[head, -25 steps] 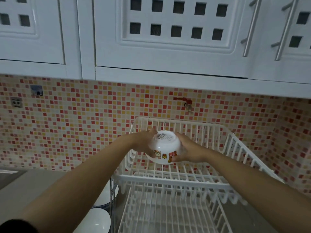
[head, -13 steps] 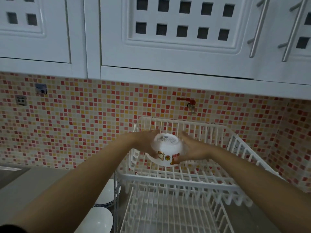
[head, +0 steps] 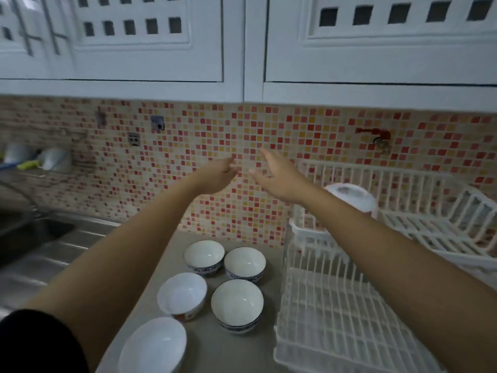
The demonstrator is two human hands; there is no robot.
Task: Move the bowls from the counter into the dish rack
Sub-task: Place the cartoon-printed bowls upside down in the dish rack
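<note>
Several white bowls stand upright on the grey counter, left of the rack: two at the back, two in the middle, and one nearest me. The white two-tier dish rack is at the right. One white bowl sits upside down in its upper tier, partly behind my right forearm. My left hand and my right hand are raised in front of the tiled wall, left of the rack, both holding nothing with fingers apart.
A steel sink with draining board lies at the left. White wall cabinets hang overhead. A red tap valve sticks out of the tiled wall above the rack. Small items sit on a shelf at far left.
Both hands let go of the cartoon-printed bowl, which now rests upside down in the rack's upper tier. The hands moved left, away from the rack, and the view swung left and down.
</note>
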